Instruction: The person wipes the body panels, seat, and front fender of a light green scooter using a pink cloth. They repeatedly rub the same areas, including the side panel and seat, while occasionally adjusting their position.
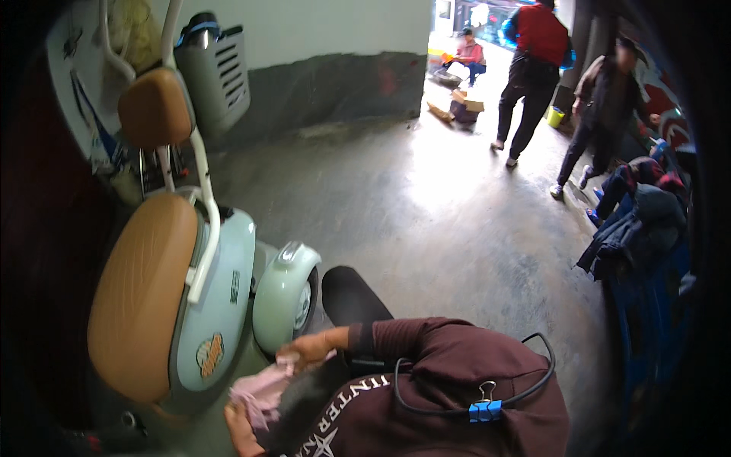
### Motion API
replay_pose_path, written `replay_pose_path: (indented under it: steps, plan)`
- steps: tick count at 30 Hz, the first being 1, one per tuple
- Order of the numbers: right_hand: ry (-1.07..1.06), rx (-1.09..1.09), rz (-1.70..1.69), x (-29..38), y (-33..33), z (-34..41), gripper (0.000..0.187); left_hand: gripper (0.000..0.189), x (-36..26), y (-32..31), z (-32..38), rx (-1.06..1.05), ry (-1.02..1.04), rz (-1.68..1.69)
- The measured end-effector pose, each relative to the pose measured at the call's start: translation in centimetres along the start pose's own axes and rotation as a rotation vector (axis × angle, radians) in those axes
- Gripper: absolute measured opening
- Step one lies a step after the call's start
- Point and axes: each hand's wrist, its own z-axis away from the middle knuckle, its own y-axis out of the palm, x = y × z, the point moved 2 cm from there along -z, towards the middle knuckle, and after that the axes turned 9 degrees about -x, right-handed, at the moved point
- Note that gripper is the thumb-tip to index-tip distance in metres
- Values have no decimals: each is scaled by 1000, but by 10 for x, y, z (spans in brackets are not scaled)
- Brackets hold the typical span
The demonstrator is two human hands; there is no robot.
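Observation:
A crumpled pink cloth [264, 389] is stretched between my two hands, in front of my maroon shirt [457, 371]. My right hand [311, 349] grips its upper end, close to the mint-green wheel fender [280, 303] of a scooter. Lower down, my left hand [241, 425] has hold of the other end, and its wrist runs toward the bottom edge. Just beyond the cloth stands the scooter's pale green body panel [220, 320], with a tan seat [143, 297] on top. The fingers are partly blurred and hidden by the cloth.
A tan backrest [157, 108] and a grey basket [220, 74] rise above the seat. A black cable with a blue binder clip [485, 410] lies on my shirt. Two people walk at upper right, and another sits outside the bright doorway. Dark clothing [639, 228] lies at right.

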Motion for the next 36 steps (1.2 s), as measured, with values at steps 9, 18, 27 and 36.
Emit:
replay_pose_path:
  steps: [9,18,27,36]
  plan:
    - [97,-240,-267,-7,-36,-8,17,44,1,-41,7,-411,94,-40]
    - [61,-46,-1164,86,-11,-56,26,47,29,-5,13,-275,-171,-62]
    - [-554,-350,-100,107,20,-28,48,74,-43,86,39,-438,759,-643]
    - [-31,-190,-933,40,54,-51,58,47,-20,121,23,-156,181,327]
